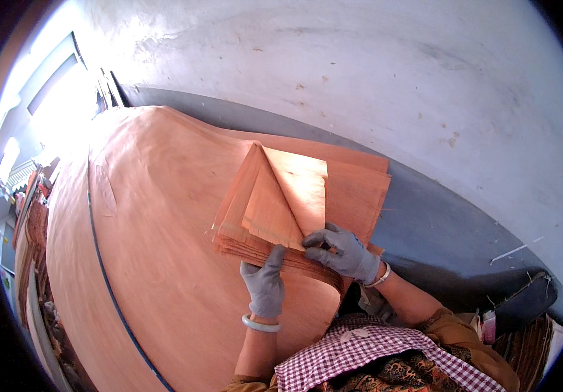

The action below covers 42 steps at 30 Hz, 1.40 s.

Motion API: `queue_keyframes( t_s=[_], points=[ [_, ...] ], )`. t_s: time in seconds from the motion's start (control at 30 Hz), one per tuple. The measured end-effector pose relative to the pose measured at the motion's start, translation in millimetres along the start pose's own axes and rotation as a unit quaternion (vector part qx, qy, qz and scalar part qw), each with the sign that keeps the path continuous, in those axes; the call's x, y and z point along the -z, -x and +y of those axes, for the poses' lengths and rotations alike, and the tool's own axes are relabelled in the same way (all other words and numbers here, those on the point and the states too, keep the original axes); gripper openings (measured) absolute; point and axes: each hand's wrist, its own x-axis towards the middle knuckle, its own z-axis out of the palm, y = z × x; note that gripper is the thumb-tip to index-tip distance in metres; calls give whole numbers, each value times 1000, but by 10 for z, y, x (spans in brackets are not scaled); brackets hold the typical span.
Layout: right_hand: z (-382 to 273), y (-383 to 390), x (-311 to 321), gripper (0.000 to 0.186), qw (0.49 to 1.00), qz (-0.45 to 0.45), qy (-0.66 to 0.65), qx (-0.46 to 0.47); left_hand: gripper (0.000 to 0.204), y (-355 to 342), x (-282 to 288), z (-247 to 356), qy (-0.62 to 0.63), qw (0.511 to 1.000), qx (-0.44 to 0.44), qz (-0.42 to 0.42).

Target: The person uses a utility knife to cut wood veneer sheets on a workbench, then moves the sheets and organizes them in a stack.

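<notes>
A stack of thin reddish-brown wood veneer sheets (pixel 275 214) lies fanned and slightly skewed in front of me. My left hand (pixel 264 285), in a grey glove, holds the near edge of this stack, thumb on top and the other fingers mostly hidden. At the right, my right hand (pixel 345 252), gloved the same way, has its fingers curled on the near edge of a top veneer sheet (pixel 301 179). That sheet stands partly folded up, and light falls on it. What lies under the right fingertips is hidden.
Beneath the stack spreads a large sheet of veneer (pixel 164 228), with a dark cord or strip (pixel 102 261) running across its left part. A white and grey wall (pixel 386 78) rises beyond. Stacked boards (pixel 36 228) stand at the far left, and more sheets (pixel 523 349) at lower right.
</notes>
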Motion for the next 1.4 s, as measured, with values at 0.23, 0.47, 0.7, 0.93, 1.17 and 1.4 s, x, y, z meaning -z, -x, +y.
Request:
queue_keyframes(
  t_s=[0.23,0.47,0.7,0.93,1.17,1.4],
  points=[
    [-24,39,1,19,999,26,43,-5,18,-6,7,-6,-7,1000,0,19],
    [-48,56,-65,33,992,122,20,14,27,-18,68,-37,9,999,9,31],
    [-178,109,178,51,995,67,50,-48,32,-17,12,-58,56,998,4,19],
    [-651,62,410,44,911,147,380,64,27,19,71,-30,59,998,6,17],
    [-75,47,-105,45,998,33,56,-19,19,18,-26,54,49,998,36,6],
    [-63,41,-151,44,997,4,-50,-57,25,21,123,8,56,998,30,-19]
  ],
)
